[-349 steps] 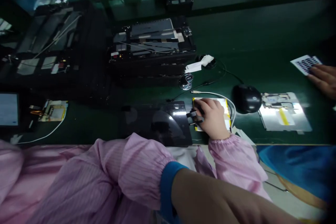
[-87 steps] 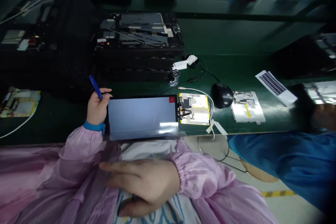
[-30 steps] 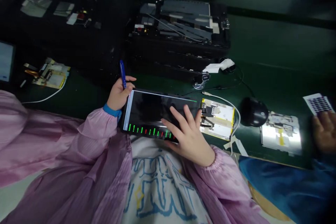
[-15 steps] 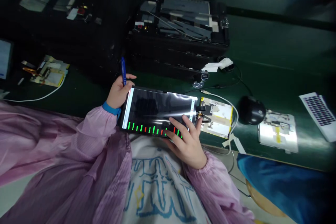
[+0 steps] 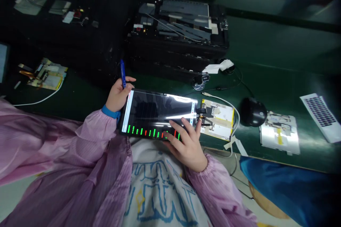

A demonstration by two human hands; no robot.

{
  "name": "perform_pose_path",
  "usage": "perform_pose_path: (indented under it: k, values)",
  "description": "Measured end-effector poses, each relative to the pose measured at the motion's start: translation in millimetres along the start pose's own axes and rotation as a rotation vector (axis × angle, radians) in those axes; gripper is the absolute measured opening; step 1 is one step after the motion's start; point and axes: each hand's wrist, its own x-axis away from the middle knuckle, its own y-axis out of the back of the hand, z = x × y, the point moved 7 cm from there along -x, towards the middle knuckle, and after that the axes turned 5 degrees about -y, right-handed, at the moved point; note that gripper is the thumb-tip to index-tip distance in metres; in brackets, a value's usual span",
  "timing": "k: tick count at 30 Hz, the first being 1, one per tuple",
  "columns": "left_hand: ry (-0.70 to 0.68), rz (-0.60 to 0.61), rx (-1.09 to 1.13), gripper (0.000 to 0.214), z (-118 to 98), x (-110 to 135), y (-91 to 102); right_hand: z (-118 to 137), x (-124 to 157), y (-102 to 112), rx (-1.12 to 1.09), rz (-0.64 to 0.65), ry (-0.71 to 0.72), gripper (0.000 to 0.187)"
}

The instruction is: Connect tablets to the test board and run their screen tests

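Note:
A tablet screen [image 5: 154, 108] is lit at the bench's front edge, showing a dark page with green and red text along the side nearest me. Black connectors [image 5: 201, 110] join its right edge to a bare circuit board with white battery cells [image 5: 218, 120]. My left hand [image 5: 116, 95] is closed around a blue pen [image 5: 123, 72] that points away from me, and its thumb rests at the screen's left corner. Over the lower right of the screen, my right hand [image 5: 189, 147] is open with fingers spread; its fingertips are on or just above the glass.
Stacks of black device housings [image 5: 181, 35] rise behind the screen. To the right are a black round device [image 5: 253, 111], a metal-backed board [image 5: 279, 133] and a keyboard-like white sheet [image 5: 322, 115]. Another board [image 5: 48, 74] with a white cable lies left.
The whole scene has shifted slightly left in view. Both hands keep nearly the same place on the screen, and the pen stays in my left hand.

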Motion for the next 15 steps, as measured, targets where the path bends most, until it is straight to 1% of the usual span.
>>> perform_pose_path:
  k: [3, 6, 8, 9, 11, 13, 14, 15]
  values:
    - [0.001, 0.004, -0.001, 0.047, -0.3, -0.1, -0.5, 4.2, -1.2, -7.2, 0.024, 0.076, 0.018, 0.033]
    - [0.007, 0.015, -0.009, 0.044, -0.9, -1.0, 0.0, 8.1, -3.6, -9.0, 0.028, 0.149, 0.025, 0.033]
    - [0.0, 0.018, -0.022, 0.043, -2.0, -2.5, 1.3, 5.7, -8.4, 2.8, -0.027, 0.137, 0.026, 0.031]
    - [-0.003, 0.016, -0.026, 0.044, -2.4, -3.3, 2.1, 0.6, -12.3, 13.6, -0.072, 0.098, 0.016, 0.029]
    - [-0.006, 0.011, -0.03, 0.046, -3.0, -4.9, 3.2, -22.7, -22.1, 40.0, -0.143, -0.029, -0.058, 0.023]
    - [-0.013, 0.007, -0.03, 0.047, -4.0, -5.9, 3.7, -62.4, -32.0, 59.1, -0.13, -0.14, -0.2, 0.013]
    - [-0.018, 0.002, -0.033, 0.047, -4.8, -6.1, 4.1, -85.8, -36.7, 60.3, -0.085, -0.14, -0.28, 0.011]
    - [-0.024, -0.008, -0.038, 0.047, -5.6, -6.2, 4.9, -108.9, -41.5, 55.9, -0.042, -0.108, -0.338, 0.011]
